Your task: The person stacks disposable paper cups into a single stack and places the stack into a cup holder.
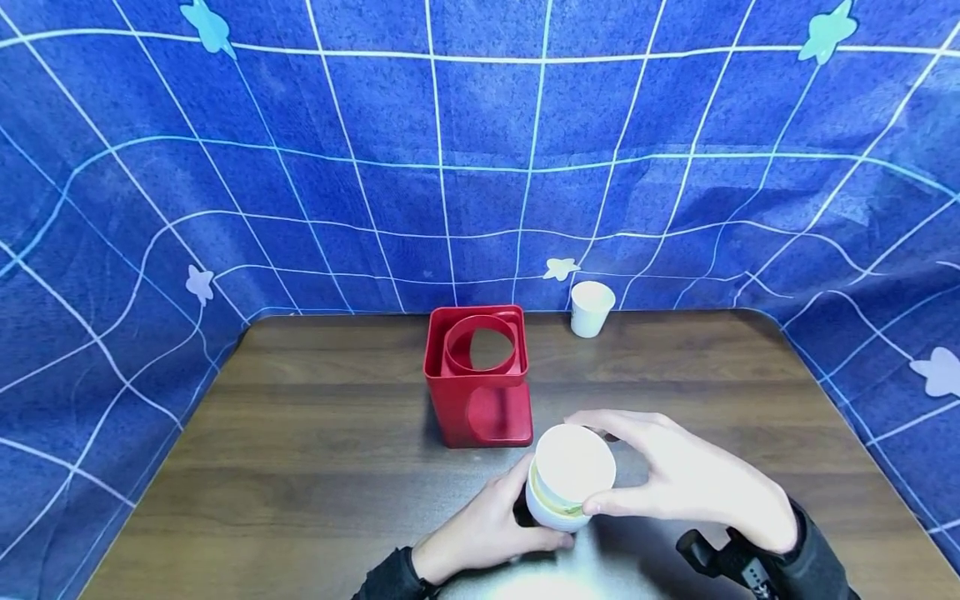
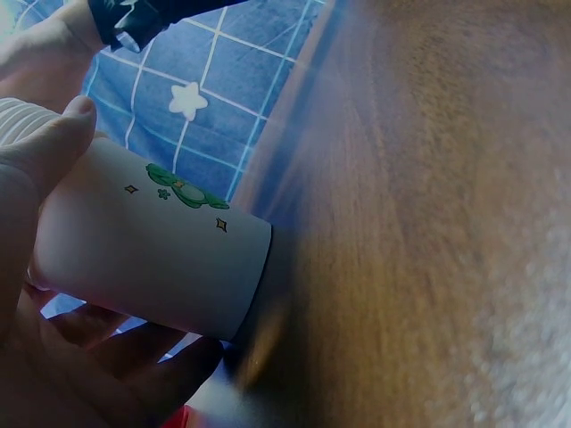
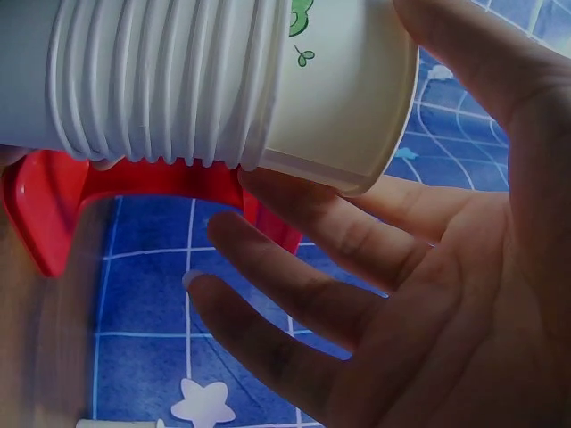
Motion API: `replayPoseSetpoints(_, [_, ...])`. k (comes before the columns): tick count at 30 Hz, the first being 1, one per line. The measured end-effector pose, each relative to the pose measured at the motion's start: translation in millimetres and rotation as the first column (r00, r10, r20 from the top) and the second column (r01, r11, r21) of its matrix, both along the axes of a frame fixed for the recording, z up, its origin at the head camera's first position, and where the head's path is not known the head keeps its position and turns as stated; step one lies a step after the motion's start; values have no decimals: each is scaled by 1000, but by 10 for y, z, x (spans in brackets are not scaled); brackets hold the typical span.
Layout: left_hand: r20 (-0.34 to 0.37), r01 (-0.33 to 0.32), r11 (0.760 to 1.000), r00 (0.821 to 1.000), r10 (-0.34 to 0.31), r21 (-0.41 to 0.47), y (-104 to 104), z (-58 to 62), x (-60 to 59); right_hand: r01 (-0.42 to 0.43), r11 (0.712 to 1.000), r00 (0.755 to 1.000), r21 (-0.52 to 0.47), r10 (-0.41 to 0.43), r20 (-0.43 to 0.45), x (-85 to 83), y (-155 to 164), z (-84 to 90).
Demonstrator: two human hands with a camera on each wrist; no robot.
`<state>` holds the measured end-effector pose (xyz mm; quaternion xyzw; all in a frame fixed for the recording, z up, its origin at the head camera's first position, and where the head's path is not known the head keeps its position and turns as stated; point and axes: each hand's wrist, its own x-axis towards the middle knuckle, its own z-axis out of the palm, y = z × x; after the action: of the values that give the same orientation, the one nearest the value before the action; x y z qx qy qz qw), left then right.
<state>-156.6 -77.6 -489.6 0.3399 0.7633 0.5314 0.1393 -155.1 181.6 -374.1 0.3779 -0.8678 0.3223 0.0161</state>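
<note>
In front of me stands a stack of nested white paper cups (image 2: pixel 152 232) printed with a green frog. My left hand (image 1: pixel 498 517) grips it low down, thumb on one side and fingers round the other. The top cup (image 3: pixel 343 89) stands partly out of the stack, above several stacked rims (image 3: pixel 161 89). My right hand (image 1: pixel 675 475) pinches this top cup, thumb on the near side and a finger across on the far side. Its other fingers (image 3: pixel 285 276) spread away from the cup.
A red square holder (image 1: pixel 457 408) with a round ring in its top stands just behind the stack, to the left. One white paper cup (image 1: pixel 591 310) stands at the table's back edge. Blue gridded cloth (image 1: pixel 480 192) surrounds the wooden table (image 1: pixel 315 467).
</note>
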Motion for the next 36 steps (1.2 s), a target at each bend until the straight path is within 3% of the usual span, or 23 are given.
replayPoseSetpoints(13, [14,-17,1000,1000,17,-1,20,7,5,-12,997,996,81,5,88,-17,-58,-30])
replayPoseSetpoints(20, [12,-5,1000,1000,5,21,28,-9,16,-83,995,993,50,78,89,-43,-56,-83])
replayPoseSetpoints(36, [-1,-10,1000,1000,10,15,38,0,23,-95,995,985,31,90,150,-23,-60,-94])
